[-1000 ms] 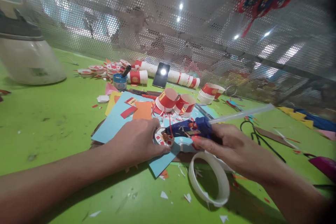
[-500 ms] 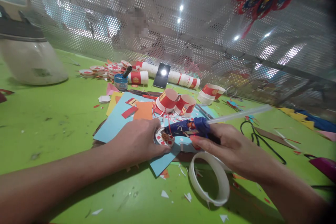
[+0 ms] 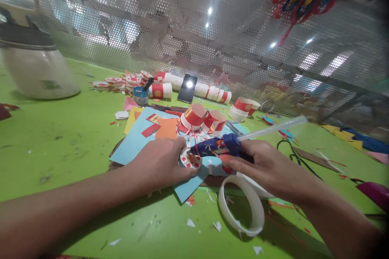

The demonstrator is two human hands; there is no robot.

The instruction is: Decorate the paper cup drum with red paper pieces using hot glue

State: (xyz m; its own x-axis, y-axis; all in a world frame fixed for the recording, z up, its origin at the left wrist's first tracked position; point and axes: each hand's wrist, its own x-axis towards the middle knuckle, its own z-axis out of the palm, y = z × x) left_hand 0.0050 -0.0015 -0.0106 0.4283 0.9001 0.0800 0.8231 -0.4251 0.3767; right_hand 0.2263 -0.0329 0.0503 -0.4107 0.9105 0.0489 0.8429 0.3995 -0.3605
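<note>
Between the thumb and fingers of my left hand (image 3: pixel 162 158) is a small round white disc (image 3: pixel 194 162) with red patches and a brown patch on its top. My right hand (image 3: pixel 264 166) grips a blue hot glue gun (image 3: pixel 217 145), its nozzle at the brown patch. A clear glue stick (image 3: pixel 276 127) sticks out of the gun's back end, pointing up to the right. Light blue paper (image 3: pixel 188 188) lies under the disc and both hands. Just below my right hand stands a white ring (image 3: pixel 223 206), like a tape roll.
Cut red-and-white paper cups (image 3: pixel 194 115) stand beyond the hands. Farther back are a phone (image 3: pixel 187 88), a blue jar (image 3: pixel 140 96), stacked cups (image 3: pixel 161 90) and patterned discs (image 3: pixel 114 81). A large kettle (image 3: pixel 39 68) stands left; a black cord (image 3: pixel 299 160) lies right. Paper scraps litter the table.
The glue gun's back end and glue stick have shifted slightly left and down with my right hand. My left hand and the disc hold almost the same place.
</note>
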